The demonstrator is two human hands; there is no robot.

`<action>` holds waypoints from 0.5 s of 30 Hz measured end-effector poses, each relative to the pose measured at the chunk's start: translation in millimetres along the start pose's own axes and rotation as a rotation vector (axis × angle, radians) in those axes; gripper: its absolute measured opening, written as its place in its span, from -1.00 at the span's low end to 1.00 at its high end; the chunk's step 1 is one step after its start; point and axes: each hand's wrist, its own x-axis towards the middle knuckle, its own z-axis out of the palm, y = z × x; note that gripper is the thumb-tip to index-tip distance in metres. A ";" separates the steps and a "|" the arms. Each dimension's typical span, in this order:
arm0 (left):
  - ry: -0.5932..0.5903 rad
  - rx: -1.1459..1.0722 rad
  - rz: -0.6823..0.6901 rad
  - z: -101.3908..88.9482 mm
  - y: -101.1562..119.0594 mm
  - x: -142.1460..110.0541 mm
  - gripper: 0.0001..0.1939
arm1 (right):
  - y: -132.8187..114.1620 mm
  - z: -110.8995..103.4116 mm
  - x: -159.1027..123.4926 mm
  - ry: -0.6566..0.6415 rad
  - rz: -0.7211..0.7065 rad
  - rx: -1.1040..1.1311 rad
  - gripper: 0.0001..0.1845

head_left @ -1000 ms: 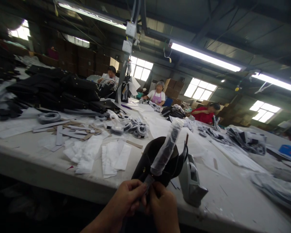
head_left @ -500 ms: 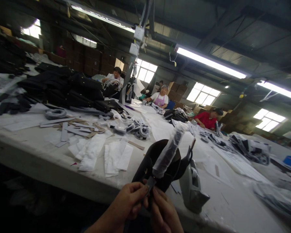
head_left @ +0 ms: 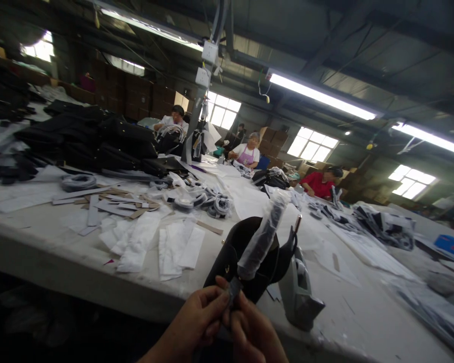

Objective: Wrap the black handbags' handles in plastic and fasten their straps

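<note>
My left hand [head_left: 200,316] and my right hand [head_left: 254,333] meet at the bottom middle, fingers pinched together on the lower end of a black strap [head_left: 232,290]. The upper part of that strap is wrapped in clear plastic film [head_left: 260,238] and sticks up and to the right. Right behind it on the table's near edge stands a black bag [head_left: 234,257], open at the top. Both hands are closed on the strap end.
A grey tape dispenser [head_left: 298,292] stands right of the bag. White paper strips [head_left: 162,242], cardboard pieces and coiled straps [head_left: 212,201] litter the long white table [head_left: 53,242]. Black bags [head_left: 98,136] are piled at the far left. Three other people work at the far end.
My hands stay pinched on the strap end with only small finger shifts. The view swung slightly, so everything shifted a little in the picture.
</note>
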 end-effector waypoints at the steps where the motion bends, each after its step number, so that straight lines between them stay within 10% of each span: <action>1: 0.007 0.002 0.013 1.2 0.0 -0.3 -0.56 | -0.5 -0.8 -5.3 0.065 -0.015 -0.117 -0.25; 7: 0.083 0.003 -0.024 4.8 3.2 -0.2 -0.46 | -6.5 -9.8 -35.8 0.553 -0.213 -0.528 -0.31; 15: 0.217 0.197 0.052 2.3 -4.0 12.7 -0.43 | -16.8 -14.6 -46.5 0.701 -0.389 -0.618 -0.36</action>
